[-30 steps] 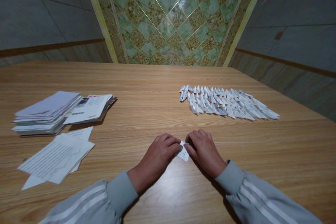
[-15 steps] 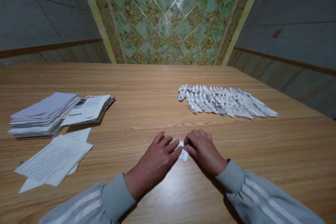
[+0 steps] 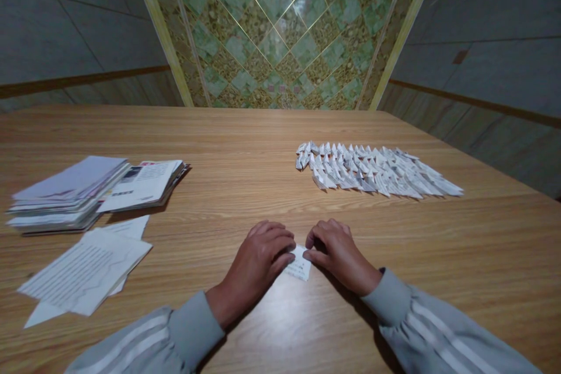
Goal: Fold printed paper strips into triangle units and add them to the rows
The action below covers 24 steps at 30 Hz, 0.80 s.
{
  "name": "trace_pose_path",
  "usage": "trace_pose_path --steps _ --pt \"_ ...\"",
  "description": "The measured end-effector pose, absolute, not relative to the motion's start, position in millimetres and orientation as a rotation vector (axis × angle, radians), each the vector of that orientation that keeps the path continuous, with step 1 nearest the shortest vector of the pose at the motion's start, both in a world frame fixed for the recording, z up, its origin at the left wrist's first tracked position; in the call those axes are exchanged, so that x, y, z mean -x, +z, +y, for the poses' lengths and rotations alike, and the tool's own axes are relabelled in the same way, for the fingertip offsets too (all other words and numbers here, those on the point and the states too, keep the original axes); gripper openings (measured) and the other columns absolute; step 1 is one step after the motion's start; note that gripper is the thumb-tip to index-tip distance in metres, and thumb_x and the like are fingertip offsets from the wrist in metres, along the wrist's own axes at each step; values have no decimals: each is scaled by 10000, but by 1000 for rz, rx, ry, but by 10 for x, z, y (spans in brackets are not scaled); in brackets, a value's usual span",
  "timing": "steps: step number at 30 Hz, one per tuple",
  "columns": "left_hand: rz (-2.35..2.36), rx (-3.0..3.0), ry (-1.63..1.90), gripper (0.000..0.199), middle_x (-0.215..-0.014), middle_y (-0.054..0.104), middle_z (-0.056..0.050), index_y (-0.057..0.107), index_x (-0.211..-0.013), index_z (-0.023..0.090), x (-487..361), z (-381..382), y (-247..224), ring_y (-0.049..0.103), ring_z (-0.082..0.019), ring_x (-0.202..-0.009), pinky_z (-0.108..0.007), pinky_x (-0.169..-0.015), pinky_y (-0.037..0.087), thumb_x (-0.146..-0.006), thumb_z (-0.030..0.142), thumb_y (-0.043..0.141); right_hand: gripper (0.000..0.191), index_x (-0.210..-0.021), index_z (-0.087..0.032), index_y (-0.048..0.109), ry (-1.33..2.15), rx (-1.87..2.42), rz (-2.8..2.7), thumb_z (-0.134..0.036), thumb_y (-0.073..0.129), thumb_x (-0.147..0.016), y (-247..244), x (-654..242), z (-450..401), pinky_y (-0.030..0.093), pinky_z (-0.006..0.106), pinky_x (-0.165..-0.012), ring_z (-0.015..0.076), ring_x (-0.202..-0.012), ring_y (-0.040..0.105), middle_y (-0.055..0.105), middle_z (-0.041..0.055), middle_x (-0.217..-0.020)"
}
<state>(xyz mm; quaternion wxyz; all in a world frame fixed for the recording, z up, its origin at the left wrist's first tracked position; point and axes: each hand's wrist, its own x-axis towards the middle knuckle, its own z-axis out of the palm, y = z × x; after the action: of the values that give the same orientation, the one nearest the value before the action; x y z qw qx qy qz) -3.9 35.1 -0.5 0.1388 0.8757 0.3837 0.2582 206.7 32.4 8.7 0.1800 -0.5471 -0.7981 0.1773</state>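
Observation:
A small folded piece of printed paper [image 3: 300,266] lies on the wooden table, between my two hands. My left hand [image 3: 266,251] has its thumb and fingers closed on the paper's left side and hides part of it. At the upper right edge, my right hand [image 3: 335,249] pinches the paper between thumb and curled fingers. Beyond my right hand stand rows of small folded paper boats [image 3: 368,169], packed closely together.
To the left is a tall stack of paper sheets [image 3: 65,187], with a smaller pile of printed pages [image 3: 142,187] leaning against it. Loose printed sheets [image 3: 87,269] lie in front. The table [image 3: 236,146] reaches back to a tiled wall [image 3: 280,35].
My left hand has shifted slightly left and its fingers have curled in. More of the folded paper shows, now turned and a little lower. My right hand has barely moved.

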Motion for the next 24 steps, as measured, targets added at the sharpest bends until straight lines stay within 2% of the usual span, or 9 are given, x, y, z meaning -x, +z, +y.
trace_pose_path --steps 3,7,11,15,18,21,23,24 --pt "1195 -2479 710 176 -1141 670 -83 652 -1054 197 44 328 48 562 -264 -1080 -458 -980 427 -879 205 666 132 -819 -198 631 536 1483 -2277 -218 762 -814 111 -2021 271 303 336 -813 202 -900 535 644 1 -854" --pt "1181 -2407 670 68 -1175 610 -97 595 -916 190 43 286 99 519 -269 -1129 -450 -969 432 -876 182 650 143 -878 -202 629 550 1445 -2271 -219 759 -821 114 -2025 246 314 346 -834 207 -924 533 642 7 -894" --pt "1118 -2323 701 65 -1151 607 -91 542 -895 201 46 277 76 516 -255 -1123 -429 -955 434 -900 171 600 188 -970 -231 643 563 1390 -2267 -238 758 -822 89 -2036 243 324 348 -837 214 -947 533 636 13 -936" --pt "1068 -2291 736 41 -1020 644 -75 565 -929 197 41 275 53 564 -236 -979 -388 -874 453 -910 224 589 95 -837 -210 654 620 1339 -2253 -214 748 -823 92 -2011 247 333 339 -821 200 -902 549 637 2 -859" --pt "1094 -2154 814 172 -977 660 -62 605 -1021 184 29 271 58 588 -217 -907 -341 -815 454 -877 270 639 98 -779 -189 645 707 1264 -2161 -175 730 -824 106 -1991 264 349 306 -762 165 -783 562 644 -13 -767" --pt "1096 -1945 761 132 -746 641 -17 655 -805 156 17 268 72 572 -172 -708 -270 -649 421 -836 284 661 117 -726 -177 646 870 1184 -2003 -186 724 -813 106 -1985 278 354 267 -665 138 -679 543 623 -25 -684" --pt "1076 -1810 725 221 -619 584 4 630 -663 142 12 266 85 524 -145 -607 -250 -569 375 -824 292 648 144 -708 -169 645 1045 1159 -1874 -231 715 -816 96 -1989 284 347 248 -601 127 -632 521 604 -27 -654" --pt "1066 -1751 731 237 -609 581 3 631 -653 135 11 265 91 517 -141 -596 -247 -560 368 -822 300 642 145 -729 -166 651 1133 1144 -1816 -260 711 -820 92 -1993 286 345 242 -579 122 -614 511 595 -30 -649"
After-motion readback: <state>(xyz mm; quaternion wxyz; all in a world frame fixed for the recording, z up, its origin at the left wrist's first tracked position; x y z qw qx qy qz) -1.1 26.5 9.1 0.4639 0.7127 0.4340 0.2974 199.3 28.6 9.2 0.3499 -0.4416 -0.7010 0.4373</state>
